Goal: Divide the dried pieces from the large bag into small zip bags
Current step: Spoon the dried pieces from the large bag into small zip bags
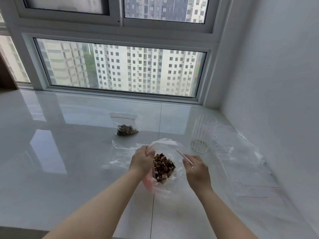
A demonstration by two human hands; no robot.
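Glossy white tiled floor (pixel 77 152) under a wide low window (pixel 120 69); the person works low over it.

Large clear plastic bag (pixel 165 185), mouth open, lies on the floor between the two hands. A heap of brown and tan dried pieces (pixel 163 165) sits inside it. Left hand (pixel 140 161) has its fingers curled round the gathered left edge of the bag, holding the mouth up and open. Right hand (pixel 196 169) pinches a thin pale stick-like tool (pixel 184 158), tip aimed toward the pieces (spoon, chopstick or skewer: cannot tell which).

Farther off toward the window, a small clear zip bag with a red seal line (pixel 125 124) lies flat, already part-filled with pieces. A tall clear ribbed glass tumbler (pixel 202 133) stands upright to the right, near crumpled clear plastic sheets (pixel 241 156) that may be more empty bags.

Judgement: the step is lifting the next portion out. To do it well, keep the left grip firm so the mouth stays wide, work from the top of the heap, and bring an empty zip bag close before transferring. Loose film may fold over and spill pieces.
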